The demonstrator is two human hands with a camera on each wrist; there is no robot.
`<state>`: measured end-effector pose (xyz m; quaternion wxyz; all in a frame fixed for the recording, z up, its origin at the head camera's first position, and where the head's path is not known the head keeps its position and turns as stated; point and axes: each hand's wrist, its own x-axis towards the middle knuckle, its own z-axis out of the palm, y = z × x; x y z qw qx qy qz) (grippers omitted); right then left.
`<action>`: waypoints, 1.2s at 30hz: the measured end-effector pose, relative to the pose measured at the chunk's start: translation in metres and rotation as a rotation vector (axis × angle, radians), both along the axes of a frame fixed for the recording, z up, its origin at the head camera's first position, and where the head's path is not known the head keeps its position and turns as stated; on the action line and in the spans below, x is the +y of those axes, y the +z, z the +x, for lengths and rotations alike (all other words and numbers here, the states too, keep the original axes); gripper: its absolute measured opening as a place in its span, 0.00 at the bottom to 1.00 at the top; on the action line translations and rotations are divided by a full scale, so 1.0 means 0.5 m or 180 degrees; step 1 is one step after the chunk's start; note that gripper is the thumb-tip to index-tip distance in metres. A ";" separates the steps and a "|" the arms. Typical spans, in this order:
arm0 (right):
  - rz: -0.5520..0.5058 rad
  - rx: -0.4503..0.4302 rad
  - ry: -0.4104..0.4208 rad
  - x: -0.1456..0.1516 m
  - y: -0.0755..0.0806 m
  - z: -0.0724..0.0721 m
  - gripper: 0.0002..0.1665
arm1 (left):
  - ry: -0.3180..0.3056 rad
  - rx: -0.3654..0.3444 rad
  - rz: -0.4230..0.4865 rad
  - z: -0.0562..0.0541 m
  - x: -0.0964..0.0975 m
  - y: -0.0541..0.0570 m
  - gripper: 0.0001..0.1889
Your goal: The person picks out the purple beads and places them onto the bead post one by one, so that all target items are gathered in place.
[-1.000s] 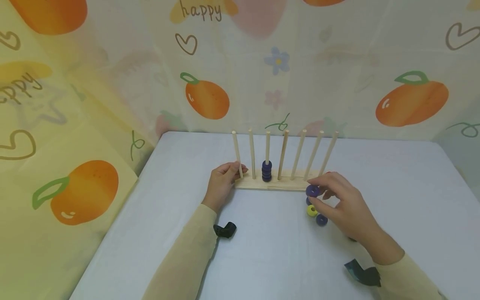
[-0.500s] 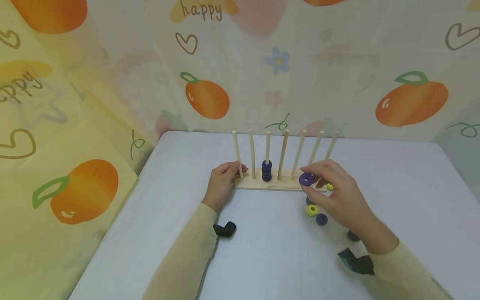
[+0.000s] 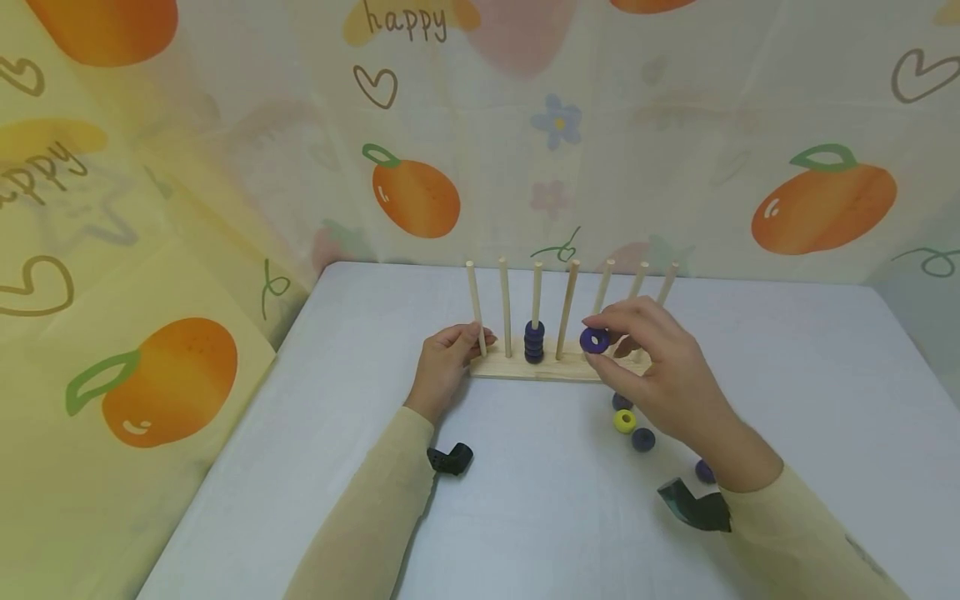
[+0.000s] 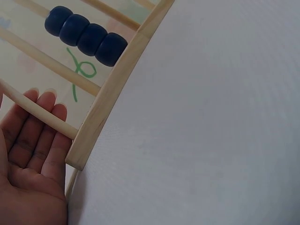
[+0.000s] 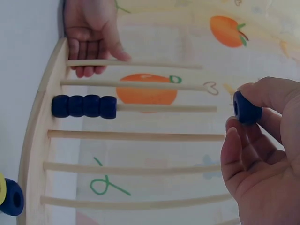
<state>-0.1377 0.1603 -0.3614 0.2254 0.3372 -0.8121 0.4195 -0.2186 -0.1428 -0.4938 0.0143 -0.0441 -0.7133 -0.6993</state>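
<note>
Upright on the table is a wooden peg rack (image 3: pixel 540 369) with a row of several pegs. Dark blue beads (image 3: pixel 534 342) are stacked on its third peg from the left; the left wrist view also shows these blue beads (image 4: pixel 86 37). My left hand (image 3: pixel 442 367) holds the leftmost peg (image 4: pixel 42 112) near its base, thumb in front and fingers behind. Between thumb and index finger, my right hand (image 3: pixel 660 367) pinches a blue bead (image 3: pixel 595 340), raised in front of the right-hand pegs. In the right wrist view this blue bead (image 5: pixel 247 108) is off the pegs, its hole showing.
Below my right hand lie a yellow bead (image 3: pixel 625 421) and loose blue beads (image 3: pixel 643 440), one partly hidden by the wrist. A white cloth covers the table (image 3: pixel 540 517). Behind it hangs a fruit-patterned curtain (image 3: pixel 645 167).
My right hand has moved left and slightly up with the blue bead, from the rack's right end towards its middle. My left hand has stayed at the leftmost peg.
</note>
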 end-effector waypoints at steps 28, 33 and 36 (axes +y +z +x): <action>-0.0126 0.0133 0.0040 -0.076 0.046 -0.087 0.22 | -0.0015 -0.0052 -0.0019 -0.002 -0.002 -0.001 0.24; -0.0147 0.0282 0.0094 -0.090 0.053 -0.104 0.21 | -0.0024 -0.0063 0.0007 -0.001 -0.002 0.001 0.24; -0.0195 0.0389 0.0126 -0.096 0.054 -0.113 0.20 | -0.0026 -0.0059 0.0032 -0.002 -0.002 0.000 0.24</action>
